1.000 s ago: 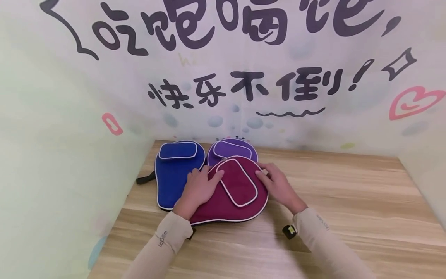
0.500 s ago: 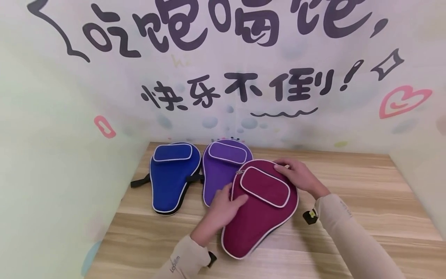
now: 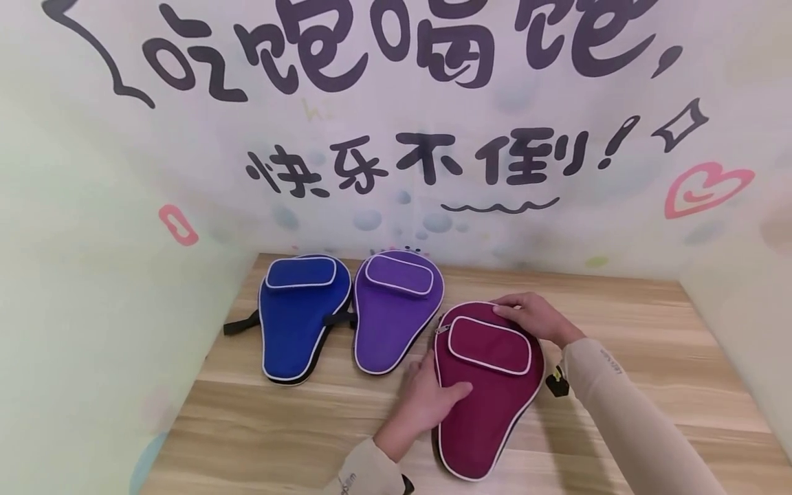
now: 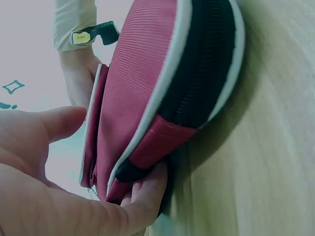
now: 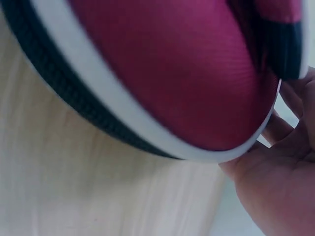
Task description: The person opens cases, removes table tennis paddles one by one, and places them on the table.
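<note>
Both hands (image 3: 433,399) (image 3: 535,317) hold the maroon paddle case (image 3: 489,392).

Three paddle-shaped zippered fabric cases: one maroon (image 3: 489,385) between two hands, one purple (image 3: 394,313) and one blue (image 3: 298,316) beyond the left hand (image 3: 427,402).

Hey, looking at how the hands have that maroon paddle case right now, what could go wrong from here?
1. The maroon case lies close beside the purple case; pushing it left may knock that one out of line.
2. The left hand has fingers tucked under the case's edge, so its grip looks shallow and might slip.
3. The right hand covers only the top rim, so the case may pivot.
</note>
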Action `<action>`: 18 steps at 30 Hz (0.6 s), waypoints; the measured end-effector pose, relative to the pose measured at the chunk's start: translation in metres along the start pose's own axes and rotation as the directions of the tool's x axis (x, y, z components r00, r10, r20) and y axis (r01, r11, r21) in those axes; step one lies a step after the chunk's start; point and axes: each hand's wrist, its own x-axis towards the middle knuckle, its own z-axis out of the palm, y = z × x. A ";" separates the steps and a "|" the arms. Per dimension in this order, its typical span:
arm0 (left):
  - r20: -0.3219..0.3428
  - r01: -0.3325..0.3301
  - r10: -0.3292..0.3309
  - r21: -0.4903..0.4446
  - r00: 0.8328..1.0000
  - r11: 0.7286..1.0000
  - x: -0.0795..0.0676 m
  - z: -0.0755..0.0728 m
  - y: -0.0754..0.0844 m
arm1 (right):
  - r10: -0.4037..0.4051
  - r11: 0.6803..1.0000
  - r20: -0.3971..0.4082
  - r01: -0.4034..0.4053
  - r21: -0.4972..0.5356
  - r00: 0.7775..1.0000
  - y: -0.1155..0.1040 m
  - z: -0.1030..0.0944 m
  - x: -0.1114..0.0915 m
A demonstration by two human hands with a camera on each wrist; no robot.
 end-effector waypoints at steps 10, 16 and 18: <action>0.002 -0.005 0.005 0.023 1.000 1.000 0.000 0.008 -0.007 | -0.006 1.000 0.011 0.006 0.005 1.000 0.007 0.012 0.002; -0.051 -0.073 0.076 0.062 0.996 0.995 0.003 0.010 -0.010 | 0.004 1.000 -0.014 -0.004 -0.016 1.000 0.006 0.015 0.002; -0.084 -0.129 0.139 0.117 0.987 0.985 0.004 0.010 -0.007 | 0.001 1.000 -0.017 -0.001 -0.021 1.000 0.007 0.016 0.003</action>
